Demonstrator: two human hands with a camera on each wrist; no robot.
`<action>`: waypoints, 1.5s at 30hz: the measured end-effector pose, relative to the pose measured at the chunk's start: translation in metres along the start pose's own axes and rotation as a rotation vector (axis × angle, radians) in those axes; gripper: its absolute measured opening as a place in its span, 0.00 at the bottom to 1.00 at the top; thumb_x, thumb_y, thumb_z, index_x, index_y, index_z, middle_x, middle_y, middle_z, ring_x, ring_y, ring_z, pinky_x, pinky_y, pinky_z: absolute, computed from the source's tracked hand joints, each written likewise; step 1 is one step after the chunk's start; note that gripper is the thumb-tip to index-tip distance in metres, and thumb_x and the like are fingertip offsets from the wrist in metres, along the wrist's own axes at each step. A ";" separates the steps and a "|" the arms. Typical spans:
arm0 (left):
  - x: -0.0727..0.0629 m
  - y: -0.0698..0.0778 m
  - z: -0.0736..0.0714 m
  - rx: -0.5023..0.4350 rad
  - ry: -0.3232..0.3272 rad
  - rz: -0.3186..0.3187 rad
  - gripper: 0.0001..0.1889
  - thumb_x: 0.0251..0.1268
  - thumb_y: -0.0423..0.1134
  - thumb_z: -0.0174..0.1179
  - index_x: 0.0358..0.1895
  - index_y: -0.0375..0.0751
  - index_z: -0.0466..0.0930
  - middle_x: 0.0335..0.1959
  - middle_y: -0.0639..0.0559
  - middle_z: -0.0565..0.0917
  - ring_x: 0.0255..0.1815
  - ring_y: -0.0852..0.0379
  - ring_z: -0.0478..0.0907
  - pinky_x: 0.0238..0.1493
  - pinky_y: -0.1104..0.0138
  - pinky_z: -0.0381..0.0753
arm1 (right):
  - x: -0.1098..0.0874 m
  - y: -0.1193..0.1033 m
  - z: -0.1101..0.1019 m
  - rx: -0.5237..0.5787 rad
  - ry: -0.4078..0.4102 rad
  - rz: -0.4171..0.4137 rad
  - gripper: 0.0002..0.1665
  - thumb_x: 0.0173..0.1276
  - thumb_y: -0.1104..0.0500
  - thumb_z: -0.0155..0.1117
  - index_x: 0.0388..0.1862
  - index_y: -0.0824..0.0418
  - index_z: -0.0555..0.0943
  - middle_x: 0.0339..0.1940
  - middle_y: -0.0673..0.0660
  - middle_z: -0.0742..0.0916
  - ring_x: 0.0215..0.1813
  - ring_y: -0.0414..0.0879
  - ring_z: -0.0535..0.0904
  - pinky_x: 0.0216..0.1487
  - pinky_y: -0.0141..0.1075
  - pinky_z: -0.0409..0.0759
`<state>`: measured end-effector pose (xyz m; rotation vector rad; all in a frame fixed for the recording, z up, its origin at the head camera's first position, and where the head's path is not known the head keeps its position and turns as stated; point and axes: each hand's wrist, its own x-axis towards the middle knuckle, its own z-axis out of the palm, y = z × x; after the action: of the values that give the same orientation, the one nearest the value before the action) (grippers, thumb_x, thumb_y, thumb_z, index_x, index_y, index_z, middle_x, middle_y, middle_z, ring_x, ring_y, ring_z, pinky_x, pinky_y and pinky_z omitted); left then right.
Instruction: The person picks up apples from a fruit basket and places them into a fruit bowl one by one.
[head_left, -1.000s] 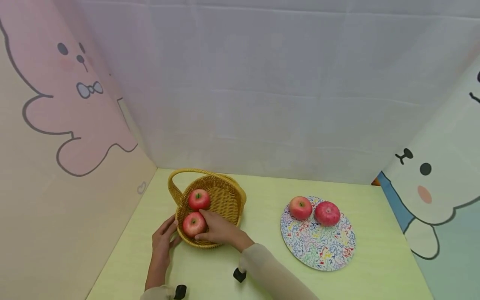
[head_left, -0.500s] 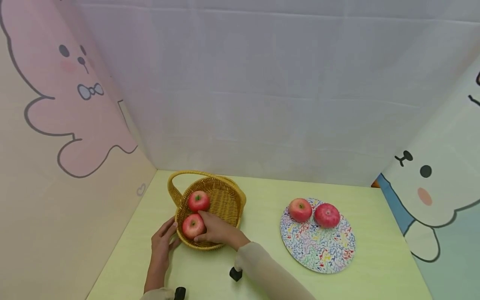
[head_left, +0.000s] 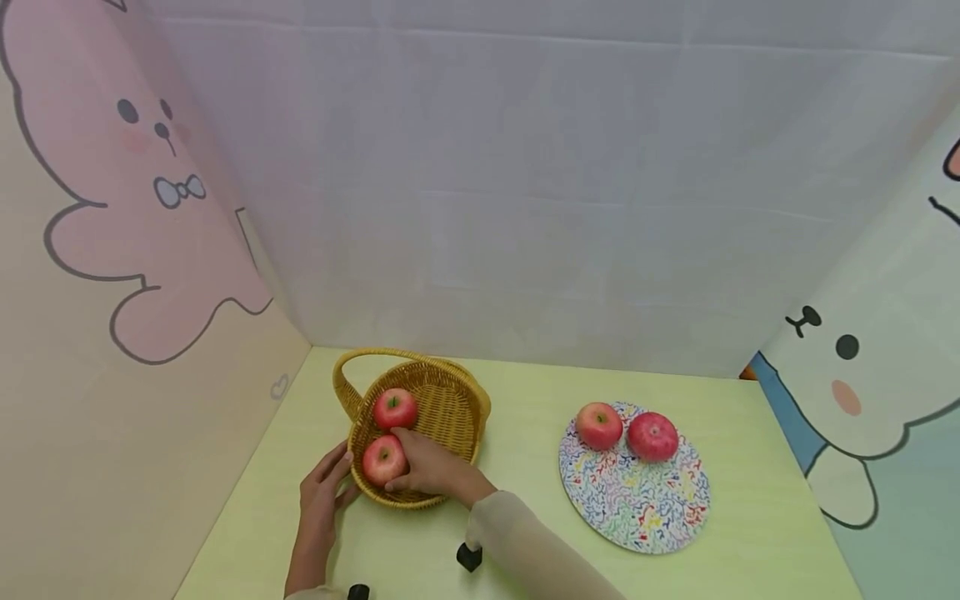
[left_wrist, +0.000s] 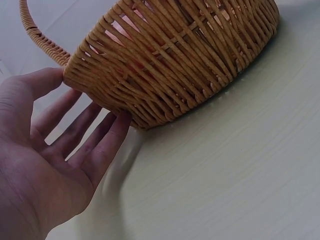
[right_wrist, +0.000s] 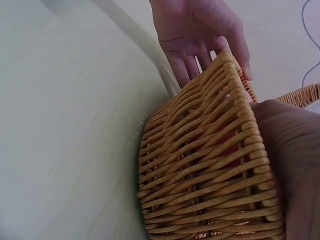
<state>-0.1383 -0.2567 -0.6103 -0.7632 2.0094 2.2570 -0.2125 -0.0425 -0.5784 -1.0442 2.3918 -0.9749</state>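
Observation:
A brown wicker basket [head_left: 448, 417] with a tall handle stands at the left of the table, two red apples inside. My right hand [head_left: 433, 465] reaches over its near rim and grips the nearer apple [head_left: 384, 461], thumb and fingers on its right side. Behind that sits the other apple [head_left: 395, 409]. My left hand [head_left: 318, 492] holds the basket's left side. In the left wrist view, the left thumb is at the rim and the fingers [left_wrist: 107, 142] lie against the woven wall lower down. The right wrist view hides the right fingertips behind the wicker.
To the right, a round plate [head_left: 637, 517] with a colourful squiggle pattern bears an apple [head_left: 599, 426] and a second red, rounded fruit [head_left: 652, 437] near its back edge. A pale curtain [head_left: 480, 208] closes off the table's back, and printed cloths flank both sides.
The whole scene has shifted slightly lower in the head view. Both hands keep their places at the basket and the nearer apple; fruit and plate have not moved.

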 end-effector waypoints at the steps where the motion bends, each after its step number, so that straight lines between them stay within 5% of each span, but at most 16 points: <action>1: 0.000 0.000 0.000 -0.001 0.000 -0.003 0.33 0.75 0.53 0.64 0.77 0.43 0.71 0.49 0.77 0.84 0.51 0.74 0.82 0.47 0.70 0.89 | 0.000 0.000 0.000 -0.003 -0.001 -0.003 0.51 0.68 0.44 0.75 0.81 0.60 0.61 0.75 0.51 0.77 0.74 0.41 0.74 0.75 0.36 0.74; 45: 0.002 -0.006 0.001 -0.023 -0.002 0.043 0.31 0.76 0.52 0.64 0.76 0.42 0.72 0.50 0.75 0.85 0.52 0.72 0.83 0.47 0.69 0.89 | -0.016 -0.008 -0.013 0.059 0.144 0.013 0.50 0.67 0.48 0.77 0.82 0.58 0.64 0.74 0.52 0.79 0.74 0.47 0.77 0.74 0.41 0.76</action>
<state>-0.1383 -0.2552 -0.6160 -0.7260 2.0215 2.3071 -0.2048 -0.0287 -0.5628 -0.9660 2.4643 -1.1447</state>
